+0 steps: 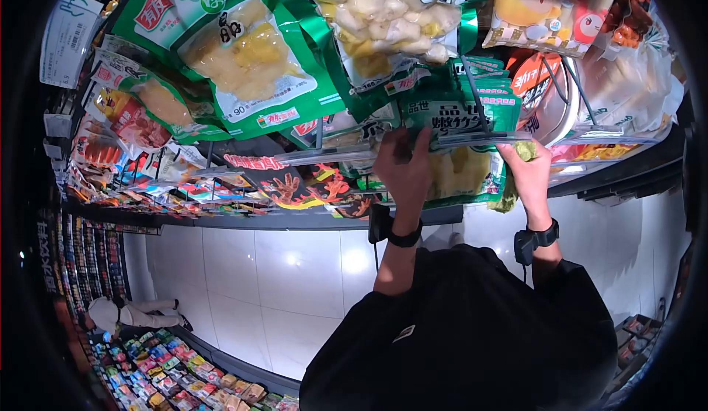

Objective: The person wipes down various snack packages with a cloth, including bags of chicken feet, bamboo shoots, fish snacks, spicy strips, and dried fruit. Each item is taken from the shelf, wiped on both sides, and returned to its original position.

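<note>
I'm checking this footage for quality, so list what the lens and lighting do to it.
Head view: strong fisheye, bowing the shelf edge and leaving black corners.
Head view: glare spots on the pale floor and sheen on the green packs.
Head view: the left hand's fingers partly shadowed; black clothing with little detail; print on distant packs unreadable.

A wire-fronted shelf bears green snack packets.

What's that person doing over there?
A person in black is at a shop shelf, with the left hand and right hand at either side of some green packets. I can't tell how firmly they grip anything. Another person is farther off.
</note>
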`<state>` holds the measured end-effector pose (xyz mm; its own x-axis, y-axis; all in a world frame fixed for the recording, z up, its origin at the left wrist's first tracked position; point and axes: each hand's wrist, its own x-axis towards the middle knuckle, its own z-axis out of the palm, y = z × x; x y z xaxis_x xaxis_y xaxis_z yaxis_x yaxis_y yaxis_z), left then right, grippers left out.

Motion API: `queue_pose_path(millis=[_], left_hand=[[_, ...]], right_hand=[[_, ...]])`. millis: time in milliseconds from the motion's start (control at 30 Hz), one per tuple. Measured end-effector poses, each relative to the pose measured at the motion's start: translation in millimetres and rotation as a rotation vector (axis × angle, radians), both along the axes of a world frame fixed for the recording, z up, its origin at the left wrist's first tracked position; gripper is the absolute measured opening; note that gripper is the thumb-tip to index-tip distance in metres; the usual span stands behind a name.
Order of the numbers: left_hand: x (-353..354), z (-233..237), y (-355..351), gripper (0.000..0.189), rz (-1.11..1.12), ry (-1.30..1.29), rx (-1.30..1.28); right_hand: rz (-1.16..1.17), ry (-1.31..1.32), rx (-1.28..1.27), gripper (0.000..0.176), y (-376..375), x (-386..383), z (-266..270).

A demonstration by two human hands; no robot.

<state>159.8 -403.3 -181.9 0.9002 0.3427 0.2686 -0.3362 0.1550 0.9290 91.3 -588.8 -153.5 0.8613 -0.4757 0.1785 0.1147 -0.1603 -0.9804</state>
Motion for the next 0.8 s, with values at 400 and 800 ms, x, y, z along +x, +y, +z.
queue_pose_path(millis=[400, 800], left_hand=[[0.7, 9.6, -8.2, 0.034, 0.326, -0.261, 0.64], [-47.6, -2.9, -35.4, 0.026, 0.19, -0.46, 0.754]], right_hand=[[0.104, 0.047, -0.068, 0.016, -31.3, 11.2, -25.7], [-0.05, 0.083, 0.242, 0.02, -74.4, -13.8, -63.2]])
